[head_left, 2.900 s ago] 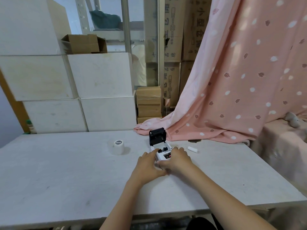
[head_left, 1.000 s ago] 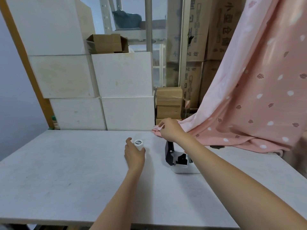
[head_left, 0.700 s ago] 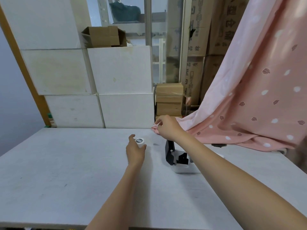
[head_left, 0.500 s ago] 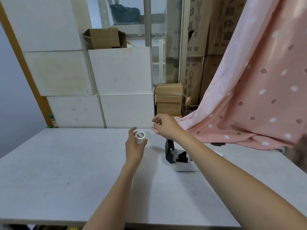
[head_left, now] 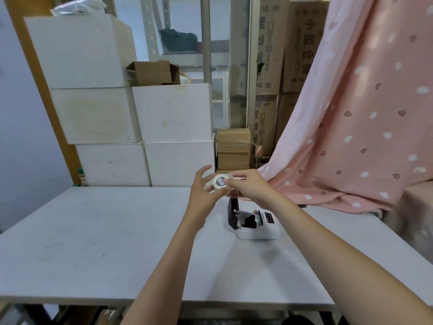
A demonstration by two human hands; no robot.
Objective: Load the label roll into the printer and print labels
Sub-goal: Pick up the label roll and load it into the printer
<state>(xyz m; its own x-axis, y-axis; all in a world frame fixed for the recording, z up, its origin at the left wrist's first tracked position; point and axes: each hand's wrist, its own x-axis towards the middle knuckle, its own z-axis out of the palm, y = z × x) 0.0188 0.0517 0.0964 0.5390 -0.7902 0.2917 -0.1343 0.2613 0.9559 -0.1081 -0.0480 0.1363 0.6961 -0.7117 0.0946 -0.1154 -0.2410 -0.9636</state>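
A small white label roll (head_left: 219,182) with a dark core label is held up in the air above the table, between both hands. My left hand (head_left: 201,195) cups it from the left and below. My right hand (head_left: 248,187) pinches its right edge with thumb and fingers. Below and to the right, the small white label printer (head_left: 256,225) sits on the table with its black lid (head_left: 233,213) standing open, showing the empty roll bay.
The grey table (head_left: 105,242) reaches back to stacked white boxes (head_left: 140,127). Brown cartons (head_left: 233,148) stand behind the hands. A pink spotted curtain (head_left: 351,125) drapes onto the table's far right corner.
My left hand lifted the label roll off the table and brought it right. My right hand came off the pink cloth and took hold of the roll's edge. The camera tilted.
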